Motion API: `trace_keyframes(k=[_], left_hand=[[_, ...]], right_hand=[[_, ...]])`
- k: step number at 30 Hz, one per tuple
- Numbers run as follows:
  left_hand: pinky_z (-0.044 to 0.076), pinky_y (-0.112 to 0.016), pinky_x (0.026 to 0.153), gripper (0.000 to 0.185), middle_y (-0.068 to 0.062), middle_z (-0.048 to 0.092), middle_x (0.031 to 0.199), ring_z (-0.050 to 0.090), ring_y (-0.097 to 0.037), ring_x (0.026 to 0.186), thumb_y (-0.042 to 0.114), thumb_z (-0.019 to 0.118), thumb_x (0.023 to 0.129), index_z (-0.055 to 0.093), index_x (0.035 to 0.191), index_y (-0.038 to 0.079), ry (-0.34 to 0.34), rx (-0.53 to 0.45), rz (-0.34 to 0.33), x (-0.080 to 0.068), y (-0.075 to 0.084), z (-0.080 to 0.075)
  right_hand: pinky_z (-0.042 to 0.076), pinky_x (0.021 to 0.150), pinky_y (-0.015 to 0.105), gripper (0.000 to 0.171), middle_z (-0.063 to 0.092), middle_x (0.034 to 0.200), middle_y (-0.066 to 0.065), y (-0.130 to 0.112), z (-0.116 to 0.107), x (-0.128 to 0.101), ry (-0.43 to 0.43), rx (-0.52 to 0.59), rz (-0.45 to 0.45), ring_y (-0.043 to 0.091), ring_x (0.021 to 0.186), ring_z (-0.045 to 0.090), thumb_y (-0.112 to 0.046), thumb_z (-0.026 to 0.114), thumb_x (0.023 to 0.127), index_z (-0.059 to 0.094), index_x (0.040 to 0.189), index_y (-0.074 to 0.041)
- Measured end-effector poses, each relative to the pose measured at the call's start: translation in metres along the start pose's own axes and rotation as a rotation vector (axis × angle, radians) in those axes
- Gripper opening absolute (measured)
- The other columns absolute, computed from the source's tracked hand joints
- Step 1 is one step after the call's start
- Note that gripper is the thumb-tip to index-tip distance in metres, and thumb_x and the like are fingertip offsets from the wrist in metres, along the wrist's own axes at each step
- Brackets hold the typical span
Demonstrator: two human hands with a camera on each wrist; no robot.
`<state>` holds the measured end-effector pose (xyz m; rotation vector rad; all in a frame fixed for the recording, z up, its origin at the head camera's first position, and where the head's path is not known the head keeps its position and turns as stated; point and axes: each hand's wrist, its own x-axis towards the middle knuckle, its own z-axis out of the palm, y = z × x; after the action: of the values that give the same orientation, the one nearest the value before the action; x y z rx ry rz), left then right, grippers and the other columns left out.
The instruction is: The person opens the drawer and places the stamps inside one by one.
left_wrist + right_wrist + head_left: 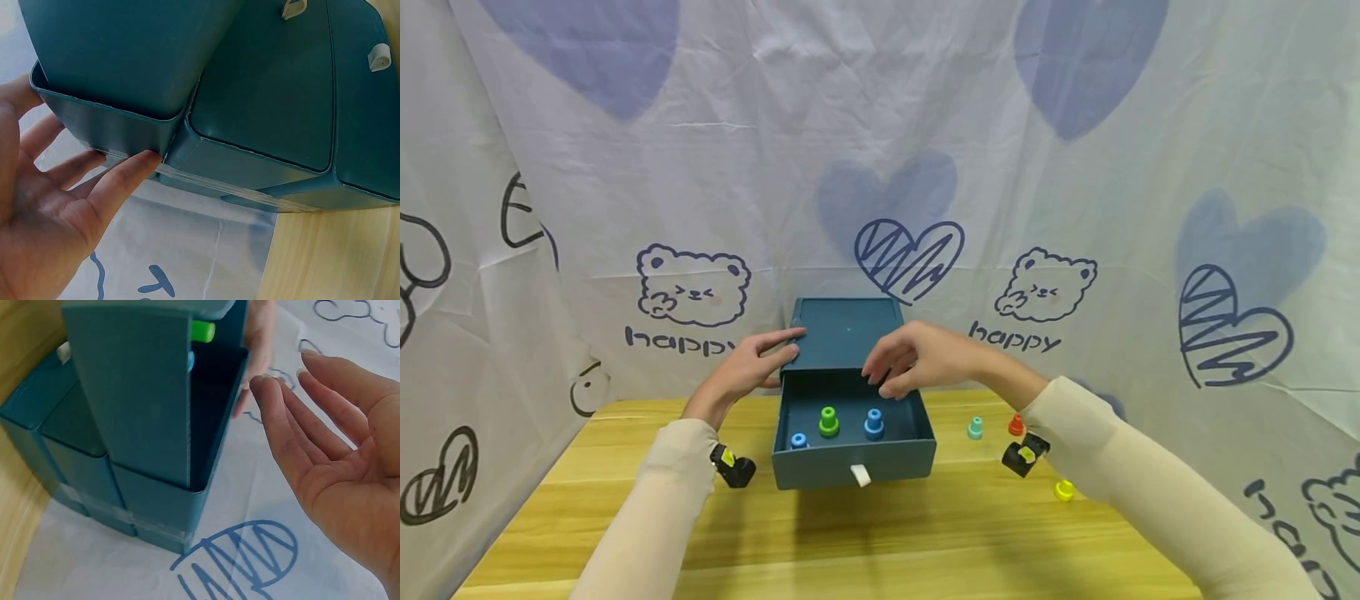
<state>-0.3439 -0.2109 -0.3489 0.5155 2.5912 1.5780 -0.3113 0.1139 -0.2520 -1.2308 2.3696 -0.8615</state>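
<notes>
A dark teal drawer cabinet (848, 333) has its top drawer (891, 462) pulled out by a white tab (861, 475). In that drawer are a green stepped peg (828, 422), a blue stepped peg (873, 424) and another blue peg (799, 441), partly hidden by the front wall. My left hand (747, 369) rests on the cabinet's left side; in the left wrist view its fingers (128, 181) spread along the casing. Above the drawer's right rear part hovers my right hand (925, 358), fingers loosely bent, with nothing between them in the right wrist view.
Right of the cabinet, a mint peg (975, 428), a red peg (1016, 425) and a yellow peg (1063, 490) stand on the wooden table (880, 550). Two closed lower drawers (262, 94) show in the left wrist view. A printed cloth (805, 125) hangs behind.
</notes>
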Motion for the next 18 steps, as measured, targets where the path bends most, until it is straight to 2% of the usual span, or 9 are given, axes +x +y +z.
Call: trace_keyframes(k=[6, 13, 18], left_hand=[[0.049, -0.063, 0.108, 0.058, -0.021, 0.021, 0.171, 0.036, -0.05, 0.15, 0.038, 0.053, 0.108, 0.04, 0.16, 0.014, 0.0, 0.004, -0.007, 0.001, 0.0, 0.0], [0.05, -0.063, 0.107, 0.058, -0.022, 0.021, 0.171, 0.036, -0.051, 0.15, 0.038, 0.053, 0.108, 0.04, 0.16, 0.014, -0.001, 0.006, -0.002, 0.001, -0.001, 0.0], [0.05, -0.063, 0.107, 0.058, -0.022, 0.021, 0.171, 0.036, -0.051, 0.15, 0.039, 0.053, 0.108, 0.04, 0.16, 0.014, -0.002, 0.006, -0.003, 0.001, 0.0, 0.0]], right_hand=[[0.064, 0.085, 0.03, 0.035, 0.073, 0.124, 0.022, -0.008, 0.003, -0.013, 0.008, 0.04, -0.017, 0.019, 0.103, 0.075, -0.01, 0.074, 0.095, 0.068, 0.129, -0.002], [0.065, 0.084, 0.029, 0.034, 0.076, 0.116, 0.016, -0.014, 0.015, -0.029, 0.017, 0.062, -0.017, 0.015, 0.098, 0.076, -0.012, 0.075, 0.094, 0.069, 0.128, -0.007], [0.063, 0.086, 0.026, 0.032, 0.078, 0.112, 0.011, -0.015, 0.025, -0.042, 0.023, 0.049, -0.056, 0.012, 0.098, 0.076, -0.013, 0.075, 0.095, 0.071, 0.126, -0.009]])
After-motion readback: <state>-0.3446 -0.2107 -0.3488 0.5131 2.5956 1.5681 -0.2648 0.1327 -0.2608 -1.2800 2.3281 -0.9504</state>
